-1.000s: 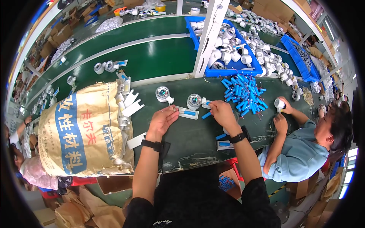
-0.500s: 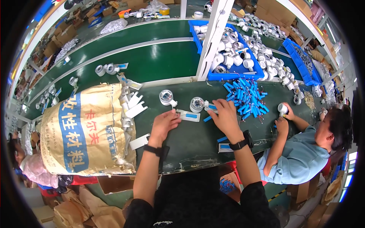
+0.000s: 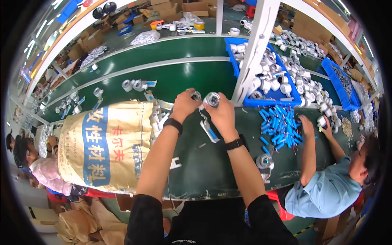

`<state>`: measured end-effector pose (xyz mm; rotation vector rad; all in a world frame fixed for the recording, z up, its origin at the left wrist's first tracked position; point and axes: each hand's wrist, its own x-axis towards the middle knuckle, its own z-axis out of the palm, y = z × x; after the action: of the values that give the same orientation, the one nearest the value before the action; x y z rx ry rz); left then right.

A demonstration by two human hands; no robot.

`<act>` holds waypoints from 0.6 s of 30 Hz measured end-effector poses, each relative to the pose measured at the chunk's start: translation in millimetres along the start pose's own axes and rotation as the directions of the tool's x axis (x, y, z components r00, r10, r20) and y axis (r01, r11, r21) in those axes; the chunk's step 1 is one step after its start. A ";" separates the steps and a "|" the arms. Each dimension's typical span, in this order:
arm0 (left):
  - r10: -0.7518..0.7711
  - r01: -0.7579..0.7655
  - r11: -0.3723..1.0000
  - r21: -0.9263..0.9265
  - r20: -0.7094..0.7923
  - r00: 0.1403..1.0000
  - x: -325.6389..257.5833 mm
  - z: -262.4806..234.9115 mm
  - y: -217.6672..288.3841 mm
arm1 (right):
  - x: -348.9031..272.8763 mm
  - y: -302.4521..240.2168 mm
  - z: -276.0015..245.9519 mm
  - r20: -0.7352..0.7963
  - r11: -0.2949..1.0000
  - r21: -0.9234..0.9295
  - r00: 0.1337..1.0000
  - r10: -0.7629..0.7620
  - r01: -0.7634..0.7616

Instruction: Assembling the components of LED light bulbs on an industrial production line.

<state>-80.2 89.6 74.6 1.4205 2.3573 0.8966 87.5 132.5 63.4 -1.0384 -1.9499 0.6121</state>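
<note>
Both hands are raised together at the far edge of the dark green tabletop (image 3: 220,171), toward twelve o'clock from the person. Left hand (image 3: 184,105) is closed around a small round silver part (image 3: 196,95), of which only the top shows above the fingers. Right hand (image 3: 221,112) is closed on a second round silver fitting (image 3: 212,99), its face turned to the camera, with a white strip carrying a blue piece (image 3: 209,130) hanging below the palm at about six o'clock. The two parts sit just beside each other; contact cannot be confirmed. Judged step: the two fittings are being brought together or checked against one another. The next move would call for steady alignment of both pieces. A printed sack (image 3: 106,149) lies at nine o'clock, a heap of blue tubes (image 3: 281,124) at three o'clock, and a co-worker's hand (image 3: 305,122) rests beside that heap.
</note>
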 end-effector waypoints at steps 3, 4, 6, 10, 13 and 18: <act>0.024 -0.019 0.998 0.060 -0.079 0.997 58.5 -4.8 -20.1 | 50.0 -3.3 39.6 -0.087 1.000 0.000 0.996 -0.004 0.004; 0.030 -0.023 0.997 0.071 -0.095 0.995 76.9 -0.1 -27.3 | 64.8 7.1 56.2 -0.112 1.000 -0.024 0.994 -0.018 0.016; -0.093 0.106 0.989 0.099 -0.130 0.987 100.6 8.4 -42.5 | 87.3 18.6 75.9 -0.019 0.994 -0.063 0.996 0.084 -0.085; -0.172 0.184 0.982 0.033 -0.228 0.959 137.8 19.9 -81.4 | 109.7 45.9 102.5 -0.085 0.983 -0.073 0.983 0.160 -0.167; -0.188 0.202 0.979 0.036 -0.235 0.954 145.8 10.9 -100.5 | 116.5 76.0 121.0 -0.094 0.982 0.012 0.977 0.190 -0.189; -0.075 0.076 0.932 0.355 -0.016 0.997 128.0 -41.1 -109.8 | 105.4 99.1 121.4 -0.240 0.967 -0.254 0.970 -0.046 -0.017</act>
<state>-242.2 147.5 51.9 1.4354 2.6554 0.4647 -4.6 270.2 -27.3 -1.1953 -1.8460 0.2138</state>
